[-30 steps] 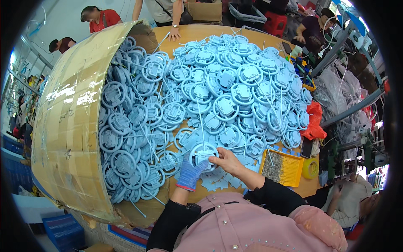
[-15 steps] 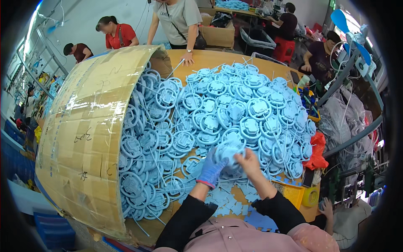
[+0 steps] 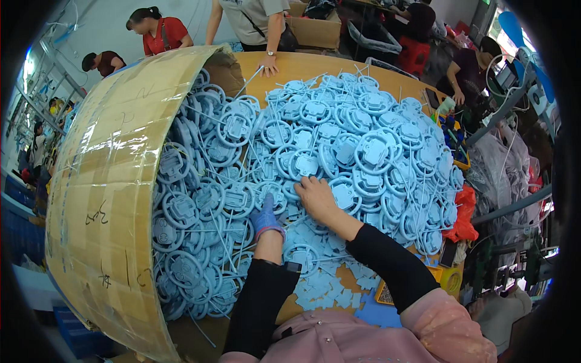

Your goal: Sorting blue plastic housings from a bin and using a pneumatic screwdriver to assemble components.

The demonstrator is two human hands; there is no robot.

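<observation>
My left hand (image 3: 267, 221), in a blue-purple knit glove, is at a light-blue round plastic part (image 3: 279, 199) on the near side of the pile. Its thumb lies over the part and its fingers look closed round the edge. To its right, my bare right hand (image 3: 317, 198) rests on the pile with bent fingers, at the near edge of another ringed part (image 3: 303, 163). Its fingertips are partly hidden, and what they pinch is unclear. A ringed part (image 3: 301, 259) lies nearer me, by small flat blue scraps (image 3: 327, 291).
A large taped cardboard box (image 3: 109, 175) lies on its side at the left, parts spilling onto the wooden table (image 3: 290, 63). Long thin blue rods stick out of the pile. At right are a yellow tray (image 3: 385, 294), tape roll (image 3: 451, 280) and red plastic bag (image 3: 463, 215). Several people work around.
My hands have parted and moved left and away from me onto the pile. The blurred round part they held together is no longer between them. The view has shifted slightly.
</observation>
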